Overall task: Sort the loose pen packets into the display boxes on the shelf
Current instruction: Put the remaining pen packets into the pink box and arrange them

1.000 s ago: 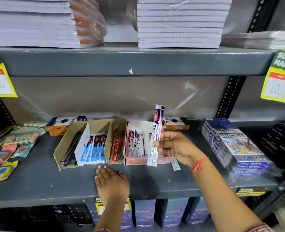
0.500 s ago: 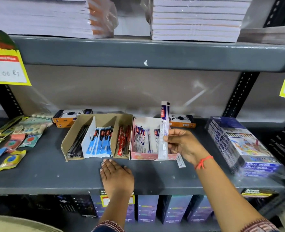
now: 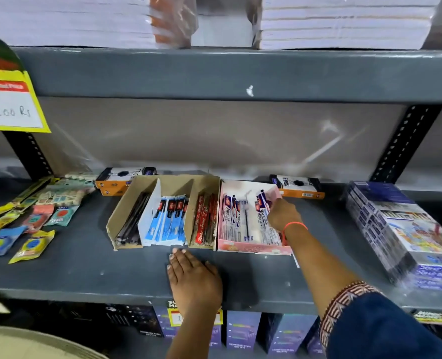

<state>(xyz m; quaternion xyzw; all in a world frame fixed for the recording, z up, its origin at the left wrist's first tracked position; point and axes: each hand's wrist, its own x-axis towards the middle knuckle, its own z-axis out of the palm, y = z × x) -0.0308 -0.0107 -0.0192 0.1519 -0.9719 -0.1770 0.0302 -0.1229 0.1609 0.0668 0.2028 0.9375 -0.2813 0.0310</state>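
In the pink display box [image 3: 253, 248] on the shelf [image 3: 85, 268]: right hand [image 3: 283, 215] pinched on a white/blue pen packet [image 3: 262, 211], laying it w/ matching ones. Risk: packet lands crooked, slides over the box wall. Left hand [image 3: 194, 281] flat, fingers together, empty, near the cardboard box [image 3: 126, 208].

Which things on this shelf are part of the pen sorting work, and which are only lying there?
Part of the job:
- pink display box
- white pen packet under the right hand
- brown cardboard display box with black, blue and red packets

Just lying about:
- eraser packets
- orange boxes
- wrapped colour sets
- price tag
- left hand, flat on the shelf
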